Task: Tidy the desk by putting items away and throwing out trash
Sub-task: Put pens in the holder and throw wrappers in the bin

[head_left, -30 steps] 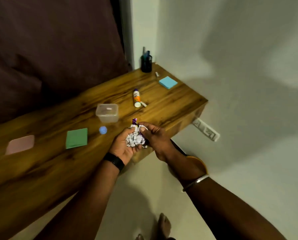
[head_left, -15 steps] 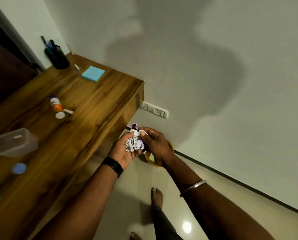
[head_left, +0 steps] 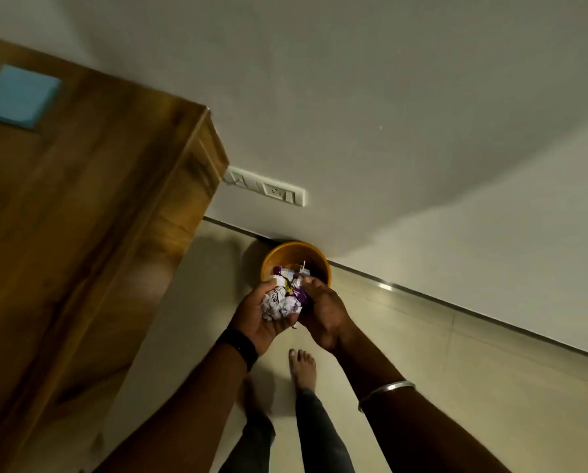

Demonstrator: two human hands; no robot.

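— Both hands are wrapped round the same load: my left hand [head_left: 256,314] cups a crumpled wad of paper [head_left: 280,303] from below, fingers curled up along its side, and my right hand [head_left: 321,314] presses in from the other side, closed on a purple wrapper [head_left: 299,293] bunched against the wad.

— What can't you make out?

— How many separate scraps are in the bundle; the palms cover its lower half. The print on the wrapper is too small to read.

— Where is the bundle?

— Held in the air in front of the orange bin [head_left: 294,254], which stands on the tiled floor [head_left: 456,370] against the wall [head_left: 388,114], just below the socket plate [head_left: 268,191]. From this angle my hands overlap the bin's near rim, so I can't tell whether they are directly over the opening.

— Anything in the bin?

— Some pale scraps and a thin white stick, possibly a straw; the rest is behind my fingers.

— And the desk?

— Only the desk [head_left: 98,199] corner shows at left, blurred, with a blue pad of sticky notes [head_left: 18,95] cut off by the frame edge.
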